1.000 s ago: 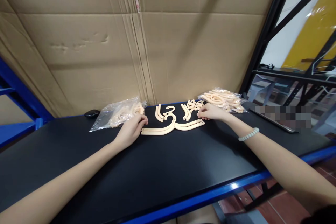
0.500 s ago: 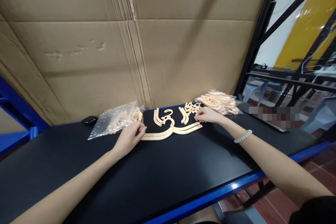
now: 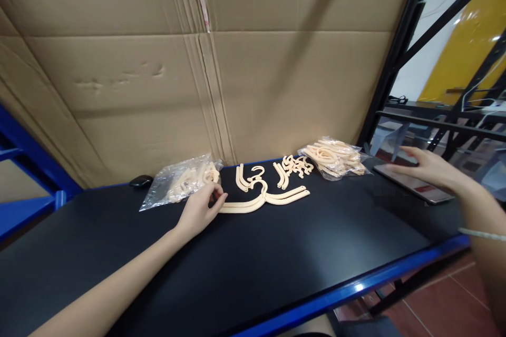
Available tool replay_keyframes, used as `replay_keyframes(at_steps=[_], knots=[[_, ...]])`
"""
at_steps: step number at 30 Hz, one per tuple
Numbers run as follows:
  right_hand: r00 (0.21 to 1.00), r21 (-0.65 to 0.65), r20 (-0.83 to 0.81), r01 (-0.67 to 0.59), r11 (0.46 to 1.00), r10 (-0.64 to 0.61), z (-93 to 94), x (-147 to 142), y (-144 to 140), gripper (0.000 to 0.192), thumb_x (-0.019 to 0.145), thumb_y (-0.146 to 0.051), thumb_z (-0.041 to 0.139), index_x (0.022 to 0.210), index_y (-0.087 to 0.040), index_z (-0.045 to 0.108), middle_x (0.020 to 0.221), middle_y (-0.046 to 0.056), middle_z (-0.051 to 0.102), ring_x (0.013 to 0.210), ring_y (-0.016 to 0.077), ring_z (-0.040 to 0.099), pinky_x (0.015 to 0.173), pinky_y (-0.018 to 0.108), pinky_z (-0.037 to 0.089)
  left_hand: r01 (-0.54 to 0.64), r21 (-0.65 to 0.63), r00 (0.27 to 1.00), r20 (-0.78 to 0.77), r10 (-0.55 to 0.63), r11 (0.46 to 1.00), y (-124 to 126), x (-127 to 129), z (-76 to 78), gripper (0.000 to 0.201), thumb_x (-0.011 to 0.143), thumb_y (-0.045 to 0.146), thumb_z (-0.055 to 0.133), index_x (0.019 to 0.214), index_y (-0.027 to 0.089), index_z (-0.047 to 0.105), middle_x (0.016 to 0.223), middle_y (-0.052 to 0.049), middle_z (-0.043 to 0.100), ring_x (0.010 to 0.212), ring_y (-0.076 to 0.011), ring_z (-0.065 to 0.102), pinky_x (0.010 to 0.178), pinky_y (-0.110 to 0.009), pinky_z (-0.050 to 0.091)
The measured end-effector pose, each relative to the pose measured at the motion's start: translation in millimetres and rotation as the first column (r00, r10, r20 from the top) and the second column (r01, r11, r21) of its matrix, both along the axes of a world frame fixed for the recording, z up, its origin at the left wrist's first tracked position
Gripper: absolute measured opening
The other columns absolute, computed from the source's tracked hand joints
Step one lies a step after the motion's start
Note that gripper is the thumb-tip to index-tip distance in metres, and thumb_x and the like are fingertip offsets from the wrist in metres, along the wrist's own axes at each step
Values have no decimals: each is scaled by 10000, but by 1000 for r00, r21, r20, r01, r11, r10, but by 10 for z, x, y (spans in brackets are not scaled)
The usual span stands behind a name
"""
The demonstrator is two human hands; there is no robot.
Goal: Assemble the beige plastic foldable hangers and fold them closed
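Head view: a black table top (image 3: 245, 263) fills the lower half of the frame, bounded at the near side by a blue edge rail (image 3: 356, 289) running toward the lower right and at the far side by an upright cardboard sheet (image 3: 197, 73). A wide bare stretch of surface is seen in the lower centre, between the two forearms. The assembled cream hanger (image 3: 264, 201) lies flat at the centre of the frame, with loose hanger parts (image 3: 272, 171) just behind it. A clear bag of parts (image 3: 179, 181) lies at centre left and a second bag of parts (image 3: 336, 158) at centre right. The left hand (image 3: 200, 210) is extended from the lower left, palm down, its fingertips pinched on the left end of the hanger. The right hand (image 3: 425, 168) is held at the right of the frame, fingers spread and nothing gripped, above a flat tablet (image 3: 415, 187), well apart from the hanger.
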State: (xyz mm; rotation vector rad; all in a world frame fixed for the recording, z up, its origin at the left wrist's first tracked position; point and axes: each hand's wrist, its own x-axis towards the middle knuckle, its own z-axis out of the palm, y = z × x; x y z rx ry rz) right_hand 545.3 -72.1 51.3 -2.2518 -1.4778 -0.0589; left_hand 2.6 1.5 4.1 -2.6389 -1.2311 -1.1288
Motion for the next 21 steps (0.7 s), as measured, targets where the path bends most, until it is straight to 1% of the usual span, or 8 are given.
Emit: replay_keyframes(at_steps=[2,4,7,9,12,16,19,21], knots=[[993,-118,-15,114,986,-117,-250,342,-87,869,692,-486,646,1375,-12,395,1288,309,528,1106,372,564,856,405,411,-5,-11,1000,0,5,1000,-6,4,3,112,886,311,474,834,212,470,728,9,573,636,-136,544,604,-264,441],[982,-147,-71,162,976,-174,-461,559,-143,959,682,-491,644,1405,41,308,1197,335,578,1045,365,606,819,398,432,-13,-24,1000,2,13,1000,-13,8,7,112,886,317,472,844,213,470,735,7,576,641,-137,550,605,-265,448],[973,-94,-119,188,978,-199,-636,672,-204,1008,645,-525,641,1412,25,288,1038,303,657,923,366,651,782,412,442,-24,-30,1000,5,24,999,-22,12,12,106,881,314,475,850,213,472,738,6,577,644,-138,554,595,-263,450],[972,-41,-116,199,979,-203,-674,652,-265,989,608,-548,641,1400,-45,329,1010,270,672,910,378,651,787,427,438,-24,-30,1000,9,24,999,-24,11,11,98,877,307,477,851,213,472,738,7,577,643,-137,554,581,-258,447],[967,-30,-130,217,976,-219,-688,540,-428,949,558,-590,633,1362,-156,377,975,225,682,930,389,640,797,439,434,-18,-29,1000,7,19,999,-21,6,5,86,876,297,482,861,212,476,746,6,581,642,-134,556,564,-248,441],[969,-34,-162,182,983,-185,-695,289,-653,950,494,-571,665,1339,-275,347,991,213,674,928,386,640,807,446,424,-8,-31,1000,-8,8,1000,-19,7,5,77,881,289,475,870,213,470,749,6,577,649,-135,564,579,-251,450],[979,-23,-172,111,994,-113,-704,105,-659,939,494,-542,669,1332,-325,304,1016,204,670,924,385,643,810,458,428,-2,-46,1000,-6,2,999,-29,17,17,74,876,286,475,871,211,472,745,7,575,651,-138,568,597,-258,458],[984,-36,-166,60,998,-65,-718,38,-592,938,516,-552,650,1346,-311,284,1047,194,665,923,375,645,819,450,439,-8,-55,1000,1,8,998,-39,20,22,74,872,284,477,866,210,477,741,7,574,652,-141,568,601,-261,459]])
